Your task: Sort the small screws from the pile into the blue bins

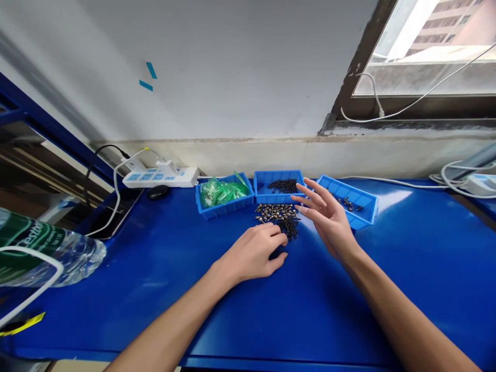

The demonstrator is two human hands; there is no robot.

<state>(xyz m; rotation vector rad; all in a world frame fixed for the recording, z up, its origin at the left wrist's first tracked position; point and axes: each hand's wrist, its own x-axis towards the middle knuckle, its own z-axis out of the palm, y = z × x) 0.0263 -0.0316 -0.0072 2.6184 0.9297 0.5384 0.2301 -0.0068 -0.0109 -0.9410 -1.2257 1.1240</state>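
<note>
My left hand (259, 251) rests palm down on the blue table, its fingers curled but apart, beside a pile of small dark screws (289, 225) and brassy metal parts (273, 212). Nothing shows between its thumb and fingers. My right hand (325, 214) is raised with fingers spread, holding nothing, just right of the pile and in front of two bins. The middle blue bin (277, 198) holds dark screws. In the right blue bin (366, 206), partly hidden by my right hand, lie several small dark pieces. The left blue bin (228, 208) holds green plastic bags.
A white power strip (160, 177) with plugs and a black mouse-like object (158, 192) lie at the back left. A large water bottle (50, 248) lies at the left edge of the blue table (271, 320). White cables (395, 183) run along the wall.
</note>
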